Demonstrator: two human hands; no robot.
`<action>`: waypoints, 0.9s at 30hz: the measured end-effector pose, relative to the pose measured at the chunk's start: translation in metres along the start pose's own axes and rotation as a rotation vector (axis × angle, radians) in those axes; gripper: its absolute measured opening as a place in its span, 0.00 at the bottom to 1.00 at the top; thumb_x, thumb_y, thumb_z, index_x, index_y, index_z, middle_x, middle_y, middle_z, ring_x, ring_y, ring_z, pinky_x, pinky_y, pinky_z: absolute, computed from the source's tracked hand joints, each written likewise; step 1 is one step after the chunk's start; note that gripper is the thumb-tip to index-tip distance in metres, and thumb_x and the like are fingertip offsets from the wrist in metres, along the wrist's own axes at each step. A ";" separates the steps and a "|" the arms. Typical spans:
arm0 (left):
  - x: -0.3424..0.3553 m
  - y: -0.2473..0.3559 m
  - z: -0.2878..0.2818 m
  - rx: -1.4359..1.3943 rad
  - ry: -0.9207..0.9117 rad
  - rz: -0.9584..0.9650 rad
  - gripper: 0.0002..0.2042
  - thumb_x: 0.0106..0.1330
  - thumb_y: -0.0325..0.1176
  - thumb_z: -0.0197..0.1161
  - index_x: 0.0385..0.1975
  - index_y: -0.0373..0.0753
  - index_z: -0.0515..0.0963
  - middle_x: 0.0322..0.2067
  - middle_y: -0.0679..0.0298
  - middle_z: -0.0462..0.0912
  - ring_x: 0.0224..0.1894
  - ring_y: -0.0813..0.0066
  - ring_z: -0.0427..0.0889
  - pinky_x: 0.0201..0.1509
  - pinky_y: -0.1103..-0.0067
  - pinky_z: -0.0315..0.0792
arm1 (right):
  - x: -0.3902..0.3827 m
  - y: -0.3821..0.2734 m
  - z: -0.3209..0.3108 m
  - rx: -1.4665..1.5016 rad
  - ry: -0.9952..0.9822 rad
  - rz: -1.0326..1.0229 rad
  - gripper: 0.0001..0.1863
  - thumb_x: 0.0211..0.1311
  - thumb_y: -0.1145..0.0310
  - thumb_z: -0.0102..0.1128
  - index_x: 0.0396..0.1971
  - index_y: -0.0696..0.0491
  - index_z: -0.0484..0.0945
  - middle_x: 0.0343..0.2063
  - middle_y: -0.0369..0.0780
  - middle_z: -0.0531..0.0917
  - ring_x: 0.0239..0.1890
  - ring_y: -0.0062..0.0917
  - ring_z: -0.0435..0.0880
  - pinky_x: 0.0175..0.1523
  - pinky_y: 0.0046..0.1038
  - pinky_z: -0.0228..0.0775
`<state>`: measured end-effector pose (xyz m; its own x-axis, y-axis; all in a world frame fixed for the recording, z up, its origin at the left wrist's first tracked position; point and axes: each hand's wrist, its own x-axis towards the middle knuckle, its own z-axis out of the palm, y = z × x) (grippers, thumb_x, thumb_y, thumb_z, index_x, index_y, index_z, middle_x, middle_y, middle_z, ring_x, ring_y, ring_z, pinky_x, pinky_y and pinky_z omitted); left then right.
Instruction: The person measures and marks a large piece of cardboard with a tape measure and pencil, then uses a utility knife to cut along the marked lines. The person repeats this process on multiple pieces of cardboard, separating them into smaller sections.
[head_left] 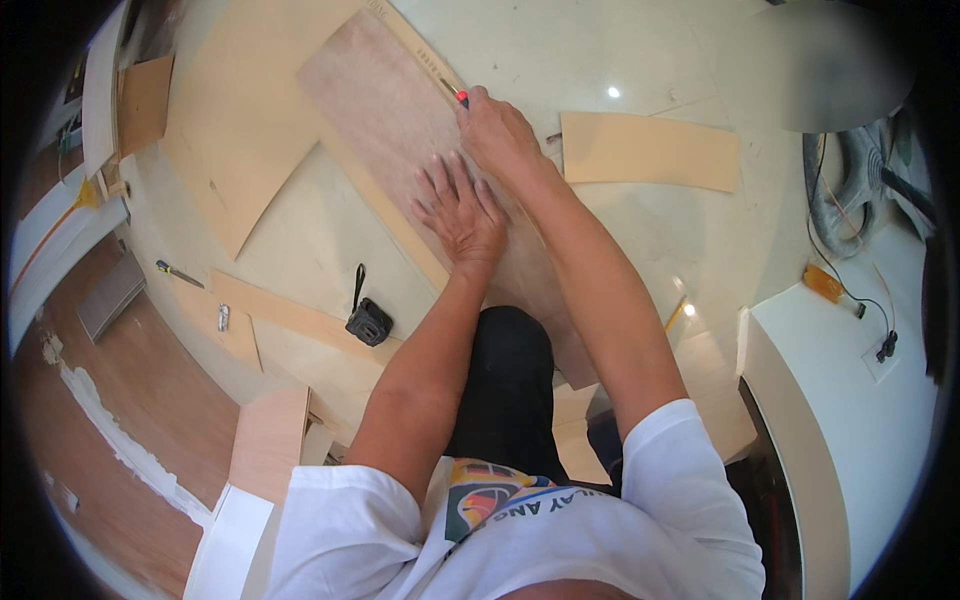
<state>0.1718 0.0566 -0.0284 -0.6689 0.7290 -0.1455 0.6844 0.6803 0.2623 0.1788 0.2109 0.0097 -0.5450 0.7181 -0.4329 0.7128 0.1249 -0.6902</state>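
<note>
A long brown plywood strip (pixel 375 110) lies slantwise on top of a tan sheet, whose edge shows along both sides. My left hand (pixel 468 222) presses flat on the strip with its fingers spread. At the strip's right edge, my right hand (pixel 497 132) is closed round a slim tool with a red-and-black handle (pixel 462 98). Its thin tip points up and left along the tan edge; the rest of it is hidden in my grip. My knee (pixel 512 345), in black trousers, rests against the lower part of the strip.
Left of my arm, a black tape measure (pixel 369 322) stands near narrow tan offcuts (pixel 290 312) and a small knife-like tool (pixel 180 273). A tan piece (pixel 650 152) lies to the right. A power cord (pixel 850 292) hangs by a white panel; boards lean at far left.
</note>
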 end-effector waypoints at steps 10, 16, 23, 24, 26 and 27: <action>-0.003 0.001 0.000 -0.023 -0.007 -0.004 0.30 0.74 0.42 0.46 0.74 0.40 0.58 0.76 0.53 0.50 0.79 0.48 0.39 0.75 0.43 0.30 | 0.025 -0.005 0.001 -0.121 -0.032 -0.080 0.17 0.71 0.63 0.44 0.43 0.63 0.74 0.39 0.59 0.84 0.45 0.55 0.83 0.53 0.50 0.75; 0.001 0.009 -0.004 -0.041 -0.033 -0.008 0.29 0.74 0.42 0.46 0.74 0.39 0.57 0.76 0.53 0.51 0.79 0.46 0.39 0.74 0.41 0.31 | 0.029 -0.010 0.003 -0.195 -0.020 -0.043 0.13 0.64 0.69 0.52 0.40 0.62 0.78 0.38 0.55 0.86 0.44 0.46 0.87 0.50 0.44 0.79; 0.002 0.002 -0.001 0.035 -0.042 -0.014 0.30 0.75 0.44 0.44 0.74 0.39 0.55 0.76 0.54 0.48 0.79 0.47 0.37 0.74 0.42 0.31 | -0.022 0.014 -0.002 -0.228 -0.030 -0.125 0.11 0.66 0.69 0.50 0.40 0.60 0.77 0.37 0.53 0.86 0.42 0.45 0.88 0.47 0.43 0.81; 0.003 0.004 -0.003 0.011 -0.044 -0.010 0.30 0.75 0.44 0.43 0.74 0.39 0.55 0.76 0.54 0.48 0.79 0.47 0.37 0.74 0.41 0.31 | -0.043 0.022 0.002 -0.227 -0.024 -0.122 0.11 0.66 0.69 0.50 0.40 0.60 0.77 0.36 0.53 0.86 0.41 0.45 0.88 0.47 0.43 0.81; -0.001 0.005 -0.007 -0.030 -0.067 -0.013 0.30 0.76 0.45 0.42 0.74 0.39 0.55 0.77 0.54 0.47 0.79 0.47 0.36 0.74 0.41 0.31 | -0.078 0.035 0.002 -0.217 -0.040 -0.082 0.10 0.66 0.70 0.50 0.40 0.60 0.76 0.35 0.54 0.86 0.41 0.46 0.88 0.46 0.43 0.81; -0.003 0.002 -0.008 -0.017 -0.050 -0.008 0.30 0.76 0.45 0.41 0.74 0.39 0.55 0.77 0.54 0.48 0.79 0.47 0.37 0.75 0.41 0.31 | -0.091 0.036 -0.003 -0.203 -0.064 -0.062 0.10 0.66 0.70 0.50 0.40 0.60 0.76 0.34 0.54 0.86 0.41 0.46 0.88 0.45 0.44 0.80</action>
<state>0.1726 0.0552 -0.0200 -0.6583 0.7270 -0.1953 0.6739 0.6848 0.2775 0.2562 0.1522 0.0260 -0.6127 0.6606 -0.4339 0.7480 0.3075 -0.5881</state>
